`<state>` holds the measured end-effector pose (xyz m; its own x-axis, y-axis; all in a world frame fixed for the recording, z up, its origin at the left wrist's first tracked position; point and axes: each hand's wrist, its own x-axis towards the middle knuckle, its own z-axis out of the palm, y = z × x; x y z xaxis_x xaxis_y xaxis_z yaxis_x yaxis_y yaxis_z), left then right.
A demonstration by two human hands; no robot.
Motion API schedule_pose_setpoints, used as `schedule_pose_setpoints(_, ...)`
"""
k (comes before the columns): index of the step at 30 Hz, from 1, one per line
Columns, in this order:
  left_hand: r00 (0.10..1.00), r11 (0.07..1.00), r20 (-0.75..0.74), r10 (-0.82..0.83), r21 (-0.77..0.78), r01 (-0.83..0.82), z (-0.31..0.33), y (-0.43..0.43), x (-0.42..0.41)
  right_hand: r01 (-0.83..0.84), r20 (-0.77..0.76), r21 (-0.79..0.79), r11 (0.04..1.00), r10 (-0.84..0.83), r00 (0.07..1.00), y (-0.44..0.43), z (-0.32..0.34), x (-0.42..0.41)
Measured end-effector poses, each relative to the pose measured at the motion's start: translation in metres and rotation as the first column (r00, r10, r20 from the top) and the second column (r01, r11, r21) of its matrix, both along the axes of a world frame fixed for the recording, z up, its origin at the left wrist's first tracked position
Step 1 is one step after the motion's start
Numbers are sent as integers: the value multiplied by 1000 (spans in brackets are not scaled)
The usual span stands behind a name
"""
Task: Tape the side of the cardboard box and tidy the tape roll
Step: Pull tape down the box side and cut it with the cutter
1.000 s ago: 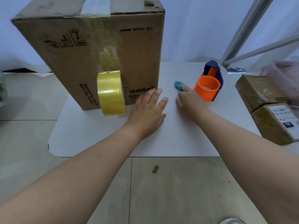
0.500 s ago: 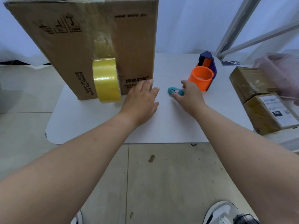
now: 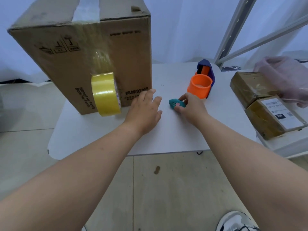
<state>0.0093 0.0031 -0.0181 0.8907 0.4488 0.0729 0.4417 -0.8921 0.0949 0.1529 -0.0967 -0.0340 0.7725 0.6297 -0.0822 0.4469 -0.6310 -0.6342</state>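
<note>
Yellow tape roll hangs against the box; left hand spread flat, right hand pinches a teal cutter.

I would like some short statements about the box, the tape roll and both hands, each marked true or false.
1. The tape roll hangs against the box side. True.
2. The right hand holds the tape roll. False: it grips a teal cutter.
3. The left hand is open and holds nothing. True.
4. The orange dispenser stands on the box. False: it stands on the table.
</note>
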Motion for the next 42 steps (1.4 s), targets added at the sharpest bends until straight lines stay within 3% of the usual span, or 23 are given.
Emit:
schedule_pose_setpoints(5, 999, 1000, -33, 27, -8, -27, 9, -8, -2, -80, -77, -26, 996, 78, 994, -19, 14, -12)
schedule_pose_setpoints(9, 998, 999, -54, -18, 47, 21, 28, -26, -10, -199, -87, -245, 949, 183, 979, -28, 41, -25)
schedule_pose_setpoints(11, 998, 994, -38, -45, 99, 49, 43, -36, -19, -222, -100, -278, 935, 202, 974, -32, 59, -32)
schedule_pose_setpoints(15, 995, 972, 17, -101, 217, 95, 76, -51, -48, -175, -31, -172, 969, 172, 985, -36, 97, -45)
schedule_pose_setpoints(18, 990, 950, 64, -125, 294, 101, 99, -54, -81, -155, -73, -22, 988, 153, 986, -31, 120, -63)
schedule_pose_setpoints(22, 998, 943, 25, -52, 330, 41, 110, -42, -127, -195, -111, 152, 969, 212, 971, -22, 134, -100)
schedule_pose_setpoints(25, 999, 948, 27, 30, 316, -37, 114, -33, -151, -265, 0, 193, 945, 270, 963, -13, 137, -123)
schedule_pose_setpoints(32, 983, 934, 103, 149, 312, -174, 107, 4, -159, -260, 25, 287, 922, 264, 964, 8, 131, -140)
schedule_pose_setpoints(36, 891, 914, 314, 329, 132, -384, 102, 34, -154, -253, -8, 287, 924, 266, 964, 19, 134, -125)
schedule_pose_setpoints(39, 741, 853, 424, 521, -242, -462, 102, 48, -143, -217, -37, 332, 918, 242, 970, 26, 140, -117)
schedule_pose_setpoints(42, 634, 734, 425, 646, -575, -361, 102, 58, -126, -209, -79, 354, 912, 251, 965, 38, 139, -110)
